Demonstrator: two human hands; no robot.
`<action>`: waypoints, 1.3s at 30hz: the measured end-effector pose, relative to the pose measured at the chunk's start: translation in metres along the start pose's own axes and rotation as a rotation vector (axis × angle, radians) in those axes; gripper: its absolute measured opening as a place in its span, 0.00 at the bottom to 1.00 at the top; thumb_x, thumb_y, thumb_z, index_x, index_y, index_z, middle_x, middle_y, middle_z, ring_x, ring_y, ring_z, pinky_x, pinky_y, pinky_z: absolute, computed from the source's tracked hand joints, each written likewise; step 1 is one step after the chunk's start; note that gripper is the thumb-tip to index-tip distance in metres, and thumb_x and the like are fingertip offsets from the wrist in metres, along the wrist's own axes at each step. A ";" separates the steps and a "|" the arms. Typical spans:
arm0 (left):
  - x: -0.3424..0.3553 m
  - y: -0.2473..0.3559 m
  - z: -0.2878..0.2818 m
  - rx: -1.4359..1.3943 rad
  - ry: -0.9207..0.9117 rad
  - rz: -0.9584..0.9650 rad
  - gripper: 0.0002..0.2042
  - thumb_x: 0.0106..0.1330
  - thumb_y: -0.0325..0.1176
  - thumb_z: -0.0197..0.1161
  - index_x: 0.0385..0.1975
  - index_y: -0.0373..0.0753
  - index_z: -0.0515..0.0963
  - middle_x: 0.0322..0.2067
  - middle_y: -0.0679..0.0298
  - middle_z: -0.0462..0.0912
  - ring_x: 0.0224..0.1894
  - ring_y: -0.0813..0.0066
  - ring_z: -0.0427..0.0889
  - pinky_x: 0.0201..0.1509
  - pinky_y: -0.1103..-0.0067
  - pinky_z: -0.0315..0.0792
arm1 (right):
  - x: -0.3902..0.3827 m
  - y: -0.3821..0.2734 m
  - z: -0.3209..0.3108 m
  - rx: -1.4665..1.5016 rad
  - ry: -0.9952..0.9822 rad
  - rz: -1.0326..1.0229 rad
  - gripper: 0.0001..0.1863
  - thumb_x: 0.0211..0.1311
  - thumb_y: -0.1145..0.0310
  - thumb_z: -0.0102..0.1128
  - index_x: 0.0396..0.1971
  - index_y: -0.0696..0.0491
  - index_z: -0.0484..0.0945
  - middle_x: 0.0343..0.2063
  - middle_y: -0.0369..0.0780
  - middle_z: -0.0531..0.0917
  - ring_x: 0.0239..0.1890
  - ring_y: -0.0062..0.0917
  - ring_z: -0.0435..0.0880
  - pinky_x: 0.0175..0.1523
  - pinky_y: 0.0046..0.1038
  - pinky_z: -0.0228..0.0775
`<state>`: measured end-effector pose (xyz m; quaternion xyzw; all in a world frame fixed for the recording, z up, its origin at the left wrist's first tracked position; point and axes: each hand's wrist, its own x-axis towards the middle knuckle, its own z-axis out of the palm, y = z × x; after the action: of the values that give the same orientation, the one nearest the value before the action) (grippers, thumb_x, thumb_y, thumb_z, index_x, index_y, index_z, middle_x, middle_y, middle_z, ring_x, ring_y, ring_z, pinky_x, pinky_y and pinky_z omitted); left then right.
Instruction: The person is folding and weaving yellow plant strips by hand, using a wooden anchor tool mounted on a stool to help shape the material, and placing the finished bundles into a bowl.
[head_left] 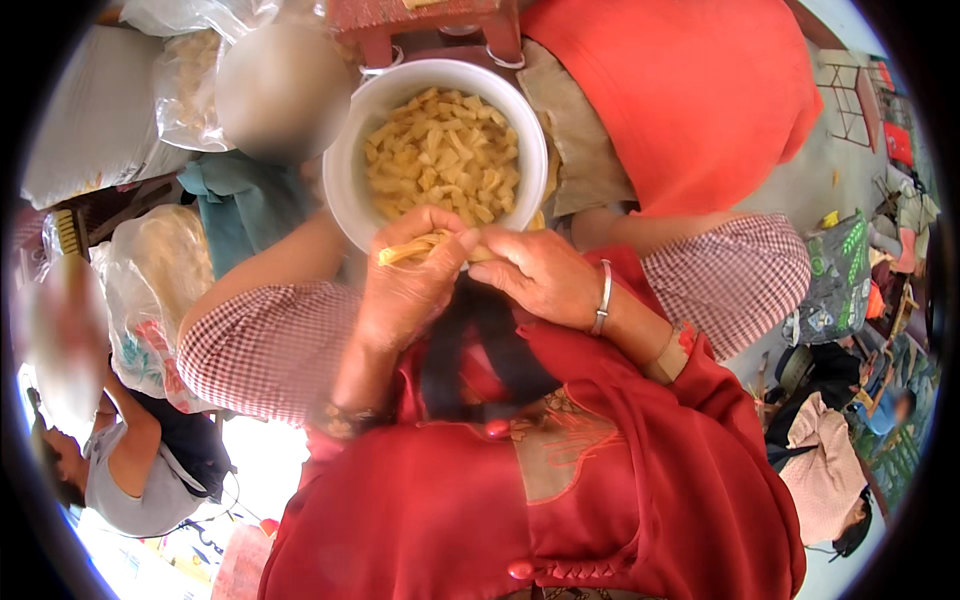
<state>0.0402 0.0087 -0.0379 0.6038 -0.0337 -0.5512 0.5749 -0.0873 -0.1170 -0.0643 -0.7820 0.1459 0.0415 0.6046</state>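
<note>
Both hands meet over the near rim of a white round bowl (337,165), which holds many short, pale yellow chunks (440,150). My left hand (405,285) is closed around a pale yellow, stringy strip (400,252), whose loose end pokes out to the left. On the other side, my right hand (550,275), with a silver bangle at the wrist, has its fingers and thumb pinched together against the left fingertips. The strip appears to run into that pinch, though the fingers cover its right end.
A low red stool (425,25) stands just beyond the bowl. Clear plastic bags (155,285) lie at the left. Red cloth (680,90) spreads at the upper right, and a green-and-dark bag (838,275) sits farther right. Other people (125,465) are at both sides.
</note>
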 end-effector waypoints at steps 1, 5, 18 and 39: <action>0.001 0.002 -0.004 -0.088 -0.026 0.020 0.05 0.62 0.29 0.61 0.29 0.37 0.73 0.15 0.72 0.69 0.12 0.89 0.63 0.13 0.88 0.54 | 0.005 -0.006 -0.005 0.035 -0.010 0.009 0.13 0.61 0.61 0.54 0.28 0.57 0.70 0.21 0.48 0.74 0.26 0.45 0.75 0.30 0.38 0.63; 0.002 0.020 -0.014 -0.212 0.088 0.158 0.05 0.61 0.28 0.59 0.27 0.38 0.69 0.13 0.73 0.61 0.11 0.86 0.57 0.12 0.85 0.56 | -0.001 -0.029 -0.026 0.129 0.001 -0.012 0.15 0.62 0.62 0.53 0.22 0.57 0.70 0.15 0.47 0.69 0.18 0.42 0.71 0.25 0.35 0.61; 0.086 0.203 0.035 0.215 0.141 0.782 0.07 0.61 0.32 0.60 0.28 0.34 0.75 0.16 0.68 0.74 0.15 0.84 0.71 0.16 0.86 0.65 | 0.120 -0.098 -0.163 -0.385 0.577 -0.402 0.13 0.64 0.63 0.52 0.25 0.58 0.70 0.14 0.46 0.67 0.17 0.35 0.67 0.24 0.32 0.60; 0.047 -0.035 0.006 0.364 0.010 0.035 0.21 0.64 0.46 0.56 0.33 0.29 0.76 0.27 0.50 0.81 0.29 0.65 0.81 0.33 0.69 0.73 | 0.011 -0.052 -0.029 0.060 -0.084 -0.194 0.07 0.60 0.71 0.55 0.30 0.60 0.76 0.20 0.45 0.75 0.22 0.36 0.77 0.27 0.31 0.65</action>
<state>0.0333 -0.0148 -0.0914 0.7000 -0.1403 -0.5229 0.4657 -0.0653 -0.1354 -0.0111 -0.7714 0.0454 0.0112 0.6346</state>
